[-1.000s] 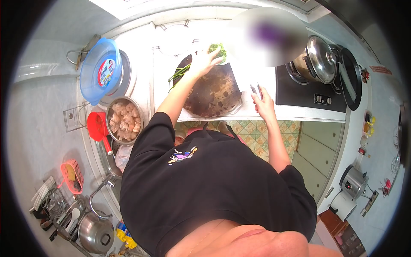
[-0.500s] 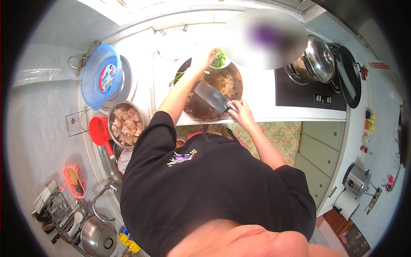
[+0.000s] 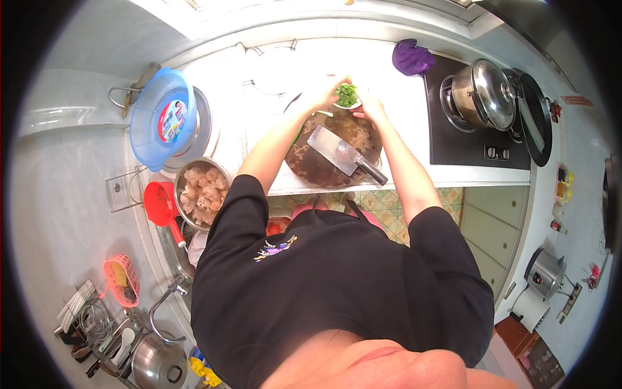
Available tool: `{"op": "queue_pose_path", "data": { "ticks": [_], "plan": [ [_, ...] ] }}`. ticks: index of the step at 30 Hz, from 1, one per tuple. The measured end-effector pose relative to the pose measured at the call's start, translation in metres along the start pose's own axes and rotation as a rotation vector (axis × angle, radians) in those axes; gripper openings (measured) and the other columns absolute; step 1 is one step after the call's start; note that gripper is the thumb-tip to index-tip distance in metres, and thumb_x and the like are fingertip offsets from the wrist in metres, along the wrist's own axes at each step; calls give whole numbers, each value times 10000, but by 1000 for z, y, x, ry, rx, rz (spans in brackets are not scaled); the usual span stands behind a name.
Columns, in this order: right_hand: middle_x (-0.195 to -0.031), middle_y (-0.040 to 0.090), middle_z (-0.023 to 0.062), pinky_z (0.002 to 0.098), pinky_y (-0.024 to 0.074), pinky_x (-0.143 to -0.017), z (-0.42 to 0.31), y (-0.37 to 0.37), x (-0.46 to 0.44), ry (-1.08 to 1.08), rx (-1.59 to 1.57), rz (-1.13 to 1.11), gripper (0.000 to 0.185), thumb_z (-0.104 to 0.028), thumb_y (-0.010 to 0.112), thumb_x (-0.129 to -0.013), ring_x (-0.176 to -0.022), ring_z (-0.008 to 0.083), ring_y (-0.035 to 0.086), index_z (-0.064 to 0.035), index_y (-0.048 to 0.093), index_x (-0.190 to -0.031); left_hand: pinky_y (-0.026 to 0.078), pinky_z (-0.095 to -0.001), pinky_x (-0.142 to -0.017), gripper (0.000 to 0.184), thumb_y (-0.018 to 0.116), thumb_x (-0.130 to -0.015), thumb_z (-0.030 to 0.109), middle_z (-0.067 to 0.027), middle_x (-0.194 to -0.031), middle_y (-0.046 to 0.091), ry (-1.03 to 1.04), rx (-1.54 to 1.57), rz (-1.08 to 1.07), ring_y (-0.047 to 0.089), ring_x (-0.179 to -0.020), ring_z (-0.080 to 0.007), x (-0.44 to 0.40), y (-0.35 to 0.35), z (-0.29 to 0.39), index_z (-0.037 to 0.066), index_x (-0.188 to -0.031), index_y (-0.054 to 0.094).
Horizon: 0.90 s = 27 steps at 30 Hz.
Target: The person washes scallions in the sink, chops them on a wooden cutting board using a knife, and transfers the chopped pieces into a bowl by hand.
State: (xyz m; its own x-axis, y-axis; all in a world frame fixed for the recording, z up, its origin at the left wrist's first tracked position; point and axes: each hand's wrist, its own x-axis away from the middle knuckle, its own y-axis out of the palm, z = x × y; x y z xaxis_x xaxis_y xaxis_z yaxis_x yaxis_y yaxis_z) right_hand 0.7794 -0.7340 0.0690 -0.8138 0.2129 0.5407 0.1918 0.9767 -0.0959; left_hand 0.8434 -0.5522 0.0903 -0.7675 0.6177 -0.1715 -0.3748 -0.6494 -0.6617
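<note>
A small white bowl [image 3: 350,106] of chopped greens [image 3: 346,95] is held between my two hands at the back edge of the round dark cutting board [image 3: 311,159]. My left hand [image 3: 329,93] grips the bowl's left side. Around its right side are the fingers of my right hand [image 3: 370,106]. The cleaver [image 3: 337,150] lies flat on the board, its black handle pointing to the front right, with no hand on it. Some green stalks [image 3: 298,134] show beside my left forearm, which partly hides them.
A steel bowl of raw meat chunks [image 3: 202,193], a red scoop [image 3: 160,202] and a blue basin [image 3: 162,120] stand left. To the right are a purple cloth [image 3: 413,58] and a lidded pot [image 3: 483,94] on the black stove [image 3: 453,148].
My right hand has laid the cleaver on the board and moved up to the bowl of greens. My left hand has closed on the bowl's other side.
</note>
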Motion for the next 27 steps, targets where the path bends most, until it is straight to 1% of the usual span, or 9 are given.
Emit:
{"op": "queue_pose_path", "data": {
  "ticks": [2,4,7,10,13,19,22,24,27],
  "plan": [
    [-1102,644,144,335,595,-690,4,4,-14,22,-3,-43,405,-258,541,-991,-844,220,694,-42,488,-1331,511,-359,-853,246,699,-819,97,-107,-958,696,88,44,91,653,-937,-243,-1,-2,-19,73,-1059,650],
    [-1125,640,165,358,607,-687,15,3,-21,-1,-87,-7,335,-161,504,-981,-871,240,698,-12,497,-1281,504,-354,-804,222,710,-825,163,-124,-928,689,-409,434,160,644,-891,-242,2,-2,-57,53,-1008,647],
    [-1137,636,186,374,614,-730,10,-6,-4,6,-183,49,311,-91,483,-955,-913,263,693,6,497,-1250,486,-357,-754,247,723,-824,228,-141,-879,670,-546,178,192,622,-840,-243,32,-6,-92,35,-947,631],
    [-1146,627,192,380,612,-782,15,-39,17,6,-250,69,301,-55,473,-936,-955,281,684,2,498,-1231,476,-387,-723,283,764,-771,232,-152,-831,644,-515,-179,-161,611,-805,-275,48,-36,-40,40,-915,615],
    [-1135,619,208,375,618,-755,23,-80,53,-83,-277,140,317,-41,470,-928,-912,302,692,47,492,-1232,490,-423,-745,304,778,-703,225,-165,-843,633,-254,-299,-147,619,-827,-315,71,-12,-79,55,-905,629],
    [-1179,596,162,377,616,-752,47,-156,137,-36,-241,374,420,-40,472,-896,-982,285,670,-30,452,-1316,485,-443,-762,240,713,-721,129,-201,-836,615,-441,-165,-85,604,-837,-370,68,-17,-68,41,-915,604],
    [-1196,597,141,340,603,-709,67,-182,170,40,-269,476,449,-70,478,-894,-956,266,673,-55,453,-1343,471,-420,-759,209,662,-749,103,-184,-869,614,-474,-58,43,611,-847,-307,52,-14,-67,50,-942,601],
    [-1164,615,135,322,589,-690,78,-195,185,42,-279,508,468,-70,483,-887,-898,258,683,-62,450,-1354,474,-433,-786,193,608,-784,62,-178,-939,596,60,-180,-152,601,-901,-332,37,-24,-57,45,-975,588],
    [-1126,638,116,295,575,-663,90,-203,205,37,-319,574,484,-73,499,-884,-836,233,693,-76,450,-1366,476,-443,-808,200,599,-806,48,-164,-993,565,248,-397,-433,584,-948,-359,23,-21,-69,46,-1004,570]
  ]
}}
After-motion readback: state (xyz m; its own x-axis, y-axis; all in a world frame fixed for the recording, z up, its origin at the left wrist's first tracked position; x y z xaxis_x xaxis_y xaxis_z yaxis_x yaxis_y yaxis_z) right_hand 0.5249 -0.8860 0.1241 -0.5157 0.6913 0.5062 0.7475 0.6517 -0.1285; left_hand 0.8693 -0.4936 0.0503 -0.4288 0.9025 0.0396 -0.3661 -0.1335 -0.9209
